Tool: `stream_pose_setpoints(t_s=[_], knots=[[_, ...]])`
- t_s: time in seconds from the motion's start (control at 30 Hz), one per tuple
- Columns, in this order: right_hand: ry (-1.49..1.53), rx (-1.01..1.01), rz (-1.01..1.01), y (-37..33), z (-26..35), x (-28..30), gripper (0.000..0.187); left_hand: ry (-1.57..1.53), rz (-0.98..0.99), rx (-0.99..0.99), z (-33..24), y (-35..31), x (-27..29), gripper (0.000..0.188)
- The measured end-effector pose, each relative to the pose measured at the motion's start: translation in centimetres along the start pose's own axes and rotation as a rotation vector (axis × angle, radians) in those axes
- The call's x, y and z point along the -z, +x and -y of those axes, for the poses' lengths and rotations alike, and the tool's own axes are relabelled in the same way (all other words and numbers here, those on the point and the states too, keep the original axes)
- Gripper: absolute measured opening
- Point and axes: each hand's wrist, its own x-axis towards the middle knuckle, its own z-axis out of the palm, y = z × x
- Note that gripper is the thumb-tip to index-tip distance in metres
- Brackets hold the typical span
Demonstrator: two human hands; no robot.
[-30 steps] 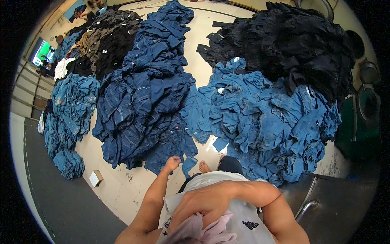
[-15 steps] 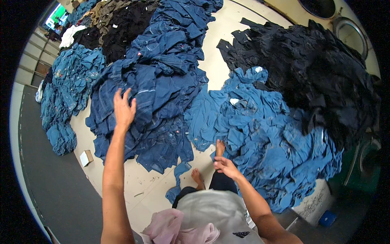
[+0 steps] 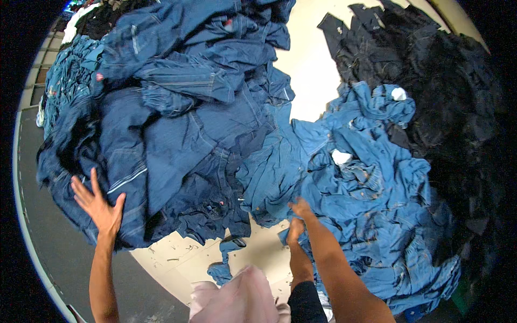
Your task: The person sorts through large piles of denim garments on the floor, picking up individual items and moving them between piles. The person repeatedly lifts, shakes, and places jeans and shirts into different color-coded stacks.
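My left hand [image 3: 101,209], fingers spread wide apart, is at the near left side of the dark blue pile [image 3: 177,145]; I cannot tell whether it touches. My right hand [image 3: 300,208], blurred, is just beyond my foot [image 3: 294,232] at the light blue pile [image 3: 371,167], its grip unclear. Both piles lie on the floor [image 3: 313,81], dark blue to the left.
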Motion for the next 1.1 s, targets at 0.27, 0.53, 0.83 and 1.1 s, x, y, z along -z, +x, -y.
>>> stream_pose_setpoints(t_s=[0.27,0.53,0.83,1.1], knots=[[0.347,-0.526,-0.357,19.9,9.6,-2.9,0.149,0.047,-0.055,-0.141,-0.3,0.2,-3.1,0.101],[0.192,-0.506,-0.559,21.4,12.9,-6.0,0.135,0.034,-0.024,-0.118,-0.8,-0.6,-5.3,0.101],[0.509,0.133,-0.225,9.1,2.3,-4.9,0.073,0.087,-0.093,-0.177,-1.5,-0.1,-4.8,0.096],[0.488,-0.005,-0.021,-12.9,-6.9,-5.2,0.086,0.078,-0.047,-0.066,-2.3,-0.4,-3.6,0.101]])
